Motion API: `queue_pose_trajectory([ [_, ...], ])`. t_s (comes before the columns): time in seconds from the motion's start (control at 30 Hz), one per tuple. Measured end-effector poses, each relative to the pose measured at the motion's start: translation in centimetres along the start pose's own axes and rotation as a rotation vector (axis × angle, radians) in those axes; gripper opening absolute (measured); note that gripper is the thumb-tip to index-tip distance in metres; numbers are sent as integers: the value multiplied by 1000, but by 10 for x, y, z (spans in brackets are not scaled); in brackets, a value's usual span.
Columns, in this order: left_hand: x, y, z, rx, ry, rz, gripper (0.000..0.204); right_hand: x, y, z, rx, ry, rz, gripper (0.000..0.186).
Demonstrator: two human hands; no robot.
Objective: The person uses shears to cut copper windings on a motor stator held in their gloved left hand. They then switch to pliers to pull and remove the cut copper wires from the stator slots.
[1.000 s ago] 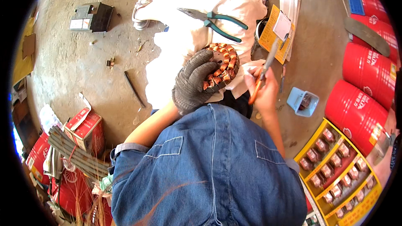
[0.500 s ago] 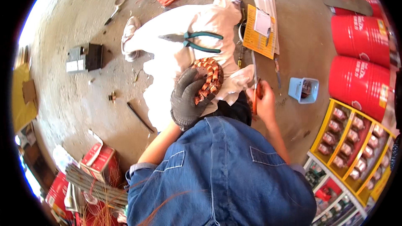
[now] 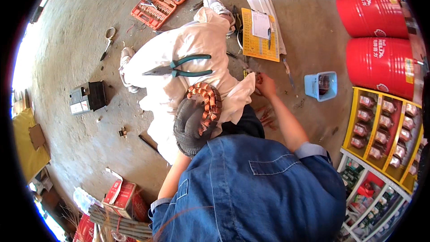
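My left hand (image 3: 190, 125), in a dark grey glove, is wrapped round a ring-shaped motor stator (image 3: 210, 107) with copper windings. It rests over the cream cloth (image 3: 163, 47) spread across my legs. Above it on the cloth lie long-nose pliers (image 3: 177, 66) with green handles, jaws pointing left. My bare right hand (image 3: 266, 85) is low by the cloth's right edge, its fingers curled together. Something small and reddish-brown shows at the fingertips, too unclear to name. Behind the wrist, reddish strips (image 3: 267, 118) lie on the floor.
An orange tool case (image 3: 154, 14) lies open at the far left. A yellow board with a clipboard (image 3: 261, 24) is ahead right. A blue bin (image 3: 309, 87), red drums (image 3: 380, 65) and a yellow rack (image 3: 347, 130) stand right; a black battery (image 3: 96, 95) stands left.
My right hand has moved forward to the cloth's edge; the orange-handled tool it held no longer shows clearly in it. My left hand keeps the stator. The whole view has shifted.
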State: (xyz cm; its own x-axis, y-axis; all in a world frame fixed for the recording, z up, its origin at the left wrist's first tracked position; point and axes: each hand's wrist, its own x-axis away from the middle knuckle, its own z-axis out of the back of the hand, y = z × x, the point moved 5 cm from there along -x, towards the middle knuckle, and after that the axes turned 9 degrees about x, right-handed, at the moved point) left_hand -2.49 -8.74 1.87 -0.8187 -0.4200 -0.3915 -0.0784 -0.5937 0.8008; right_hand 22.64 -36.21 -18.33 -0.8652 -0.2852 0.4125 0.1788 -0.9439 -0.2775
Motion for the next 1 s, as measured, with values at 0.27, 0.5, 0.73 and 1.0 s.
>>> queue_pose_trajectory([
  [0.27, 3, 7, 2, -13, 12, 5, 56, -44, 48, -101, -69, 63, -65, 44],
  [0.5, -4, 8, 3, -55, -20, -31, 61, -60, 43, -81, 8, -158, 12, 51],
  [0.73, -3, 10, 5, -22, 54, -4, 53, 3, -135, 113, -604, 414, 300, 18],
  [1.0, 5, 1, -1, 85, 144, 7, 83, 69, -319, 135, -115, 207, 1216, 32],
])
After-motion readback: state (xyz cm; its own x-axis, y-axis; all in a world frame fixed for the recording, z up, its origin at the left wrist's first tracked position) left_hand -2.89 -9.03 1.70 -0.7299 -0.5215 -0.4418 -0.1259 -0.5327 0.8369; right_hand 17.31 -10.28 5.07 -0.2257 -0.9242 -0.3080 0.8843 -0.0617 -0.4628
